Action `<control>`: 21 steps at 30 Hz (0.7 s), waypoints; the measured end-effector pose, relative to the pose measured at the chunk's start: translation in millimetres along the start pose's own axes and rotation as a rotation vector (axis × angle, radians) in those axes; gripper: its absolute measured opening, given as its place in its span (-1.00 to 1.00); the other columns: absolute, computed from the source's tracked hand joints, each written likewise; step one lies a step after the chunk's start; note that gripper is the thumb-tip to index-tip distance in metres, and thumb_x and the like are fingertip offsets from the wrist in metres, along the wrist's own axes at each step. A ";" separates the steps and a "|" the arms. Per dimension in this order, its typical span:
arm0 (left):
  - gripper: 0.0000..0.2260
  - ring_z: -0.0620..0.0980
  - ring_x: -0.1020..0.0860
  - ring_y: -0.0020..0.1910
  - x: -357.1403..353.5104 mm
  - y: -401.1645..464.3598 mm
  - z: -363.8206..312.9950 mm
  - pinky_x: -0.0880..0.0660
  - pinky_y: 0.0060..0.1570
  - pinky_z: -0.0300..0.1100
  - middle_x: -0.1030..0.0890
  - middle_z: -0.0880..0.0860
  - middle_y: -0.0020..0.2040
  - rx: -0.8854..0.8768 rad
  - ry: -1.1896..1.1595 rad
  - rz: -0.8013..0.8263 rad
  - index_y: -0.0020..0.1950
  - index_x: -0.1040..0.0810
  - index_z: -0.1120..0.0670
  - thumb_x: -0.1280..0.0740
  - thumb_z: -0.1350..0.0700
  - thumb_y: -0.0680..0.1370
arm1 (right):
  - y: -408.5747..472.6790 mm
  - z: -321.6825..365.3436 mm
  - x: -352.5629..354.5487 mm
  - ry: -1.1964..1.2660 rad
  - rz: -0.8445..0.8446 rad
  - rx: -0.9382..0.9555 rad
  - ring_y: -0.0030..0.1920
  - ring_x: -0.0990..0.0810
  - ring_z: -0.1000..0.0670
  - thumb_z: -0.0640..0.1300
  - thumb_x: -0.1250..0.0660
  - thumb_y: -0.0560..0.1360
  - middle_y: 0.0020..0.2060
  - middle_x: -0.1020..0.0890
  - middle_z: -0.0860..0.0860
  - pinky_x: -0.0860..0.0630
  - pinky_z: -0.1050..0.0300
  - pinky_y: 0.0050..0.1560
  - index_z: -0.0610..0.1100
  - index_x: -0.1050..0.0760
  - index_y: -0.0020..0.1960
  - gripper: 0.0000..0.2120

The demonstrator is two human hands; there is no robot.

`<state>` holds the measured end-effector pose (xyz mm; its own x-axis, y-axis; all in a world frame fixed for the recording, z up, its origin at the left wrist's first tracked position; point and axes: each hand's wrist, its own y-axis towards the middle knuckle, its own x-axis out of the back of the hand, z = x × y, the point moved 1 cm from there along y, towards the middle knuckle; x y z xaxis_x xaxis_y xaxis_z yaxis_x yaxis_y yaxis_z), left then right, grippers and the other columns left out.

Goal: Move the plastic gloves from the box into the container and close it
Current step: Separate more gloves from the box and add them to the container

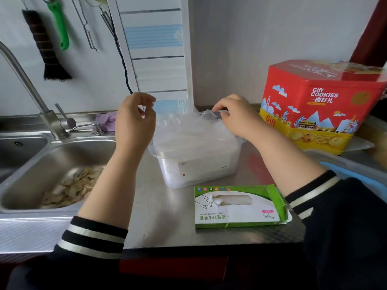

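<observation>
Head view: both hands work over the clear container [196,164] on the steel counter [163,216]. Plastic gloves [184,130] are heaped above its rim, not yet tucked in. Left hand [134,120] hovers at the left side with fingers curled, seemingly pinching a wisp of film, though I cannot tell for sure. Right hand [236,116] pinches the film at the far rim, probably to push the heap down so a lid can seat. Green glove box [238,204] lies just in front, its window showing gloves left inside.
</observation>
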<state>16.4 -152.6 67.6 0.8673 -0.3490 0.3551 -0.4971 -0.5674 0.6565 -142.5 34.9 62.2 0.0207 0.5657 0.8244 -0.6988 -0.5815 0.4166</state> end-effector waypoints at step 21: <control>-0.39 -0.20 -0.45 0.21 -61.4 -173.0 6.5 -0.30 0.20 -0.43 -0.56 -0.17 0.22 -0.168 -0.112 0.751 0.33 -0.46 -0.02 -0.36 -0.30 0.37 | -179.7 -15.7 -57.8 0.288 0.164 -0.051 0.15 -0.49 0.12 -0.05 -0.44 0.47 0.12 -0.52 0.22 -0.37 0.22 0.20 0.00 -0.69 -0.14 -0.94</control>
<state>49.0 -37.9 -72.1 0.2872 -0.6733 0.6813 -0.9317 -0.0313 0.3618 -29.3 115.9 -66.3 -0.2927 0.6135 0.7335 -0.7112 -0.6524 0.2619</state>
